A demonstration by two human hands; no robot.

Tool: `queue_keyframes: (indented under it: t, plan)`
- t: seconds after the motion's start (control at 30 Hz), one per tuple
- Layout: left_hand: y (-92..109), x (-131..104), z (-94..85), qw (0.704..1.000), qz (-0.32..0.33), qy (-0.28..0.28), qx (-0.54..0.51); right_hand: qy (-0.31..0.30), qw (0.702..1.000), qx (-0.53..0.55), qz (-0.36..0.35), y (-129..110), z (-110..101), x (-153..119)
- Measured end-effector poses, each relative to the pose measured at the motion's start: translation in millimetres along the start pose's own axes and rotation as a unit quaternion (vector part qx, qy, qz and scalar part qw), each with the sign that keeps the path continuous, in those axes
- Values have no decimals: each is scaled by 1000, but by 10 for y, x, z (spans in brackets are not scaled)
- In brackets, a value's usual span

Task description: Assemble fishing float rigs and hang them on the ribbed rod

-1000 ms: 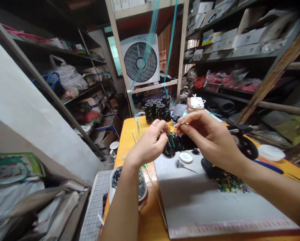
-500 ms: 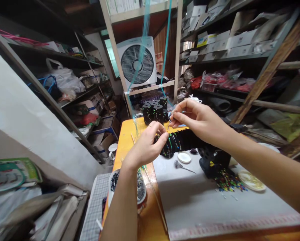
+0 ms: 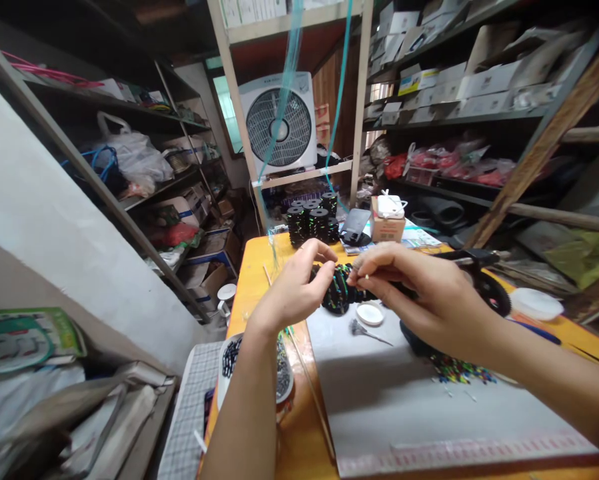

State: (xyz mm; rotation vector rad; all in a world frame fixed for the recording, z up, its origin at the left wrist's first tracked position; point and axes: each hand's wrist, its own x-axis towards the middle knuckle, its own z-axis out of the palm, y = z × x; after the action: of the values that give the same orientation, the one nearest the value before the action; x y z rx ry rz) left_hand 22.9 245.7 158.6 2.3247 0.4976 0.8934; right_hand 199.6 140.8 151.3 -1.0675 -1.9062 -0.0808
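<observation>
My left hand [image 3: 299,280] is curled at the left end of a black roll [image 3: 337,290] wound with shiny green and multicoloured strands. Its thumb and forefinger close against the roll. Over the roll's right part is my right hand [image 3: 424,287], thumb and fingertips pinched together. A small pale bead-like head [image 3: 367,277] shows between them, like that of a pin; its shaft cannot be seen. The right hand covers much of the black stand behind. Below lie a small white dish [image 3: 370,314] and a grey brush-like piece [image 3: 362,328].
Coloured pins [image 3: 462,370] lie heaped on the grey board [image 3: 409,413]. A container of beads [image 3: 285,380] stands by my left forearm. Behind are black sequin spools [image 3: 318,223], a small carton [image 3: 387,229] and a box fan [image 3: 279,123]. Packed shelves flank both sides.
My right hand has come down and slightly right, from above the roll to over it, uncovering the carton behind. My left hand stays at the roll's end. The view has shifted slightly.
</observation>
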Motion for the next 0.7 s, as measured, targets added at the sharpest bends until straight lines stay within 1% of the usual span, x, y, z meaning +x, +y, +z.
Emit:
queue_keyframes:
  t: [0.1, 0.23, 0.3, 0.37, 0.4, 0.43, 0.5, 0.53, 0.57, 0.63, 0.7]
  plan:
    - [-3, -7, -9, 1000, -11, 4, 0, -21, 994, -57, -87, -17, 53, -44]
    - [-14, -7, -33, 1000, -14, -2, 0, -63, 979, -86, -176, -4, 88, -84]
    - [-15, -2, -46, 1000, -11, -6, -1, -92, 968, -113, -206, 9, 72, -98]
    - [-16, 1, -52, 1000, -7, -9, -4, -108, 968, -105, -203, 21, 41, -96]
    - [-18, 1, -53, 1000, -7, -11, -7, -100, 973, -92, -189, 26, 26, -86]
    - [-22, 0, -53, 1000, -8, -12, -10, -78, 979, -85, -170, 32, 15, -69]
    - [-35, -7, -51, 1000, -15, -12, -16, -15, 986, -111, -125, 42, 12, -14]
    - [-43, -11, -52, 1000, -17, -10, -18, 5, 985, -137, -103, 48, 22, 21]
    - [-49, -16, -56, 1000, -19, -7, -19, 12, 983, -160, -85, 54, 38, 57]
    - [-54, -24, -71, 1000, -20, -3, -18, -8, 982, -173, -69, 64, 82, 124]
    - [-45, -32, -94, 999, -23, -8, -20, -24, 983, -166, -70, 68, 123, 175]
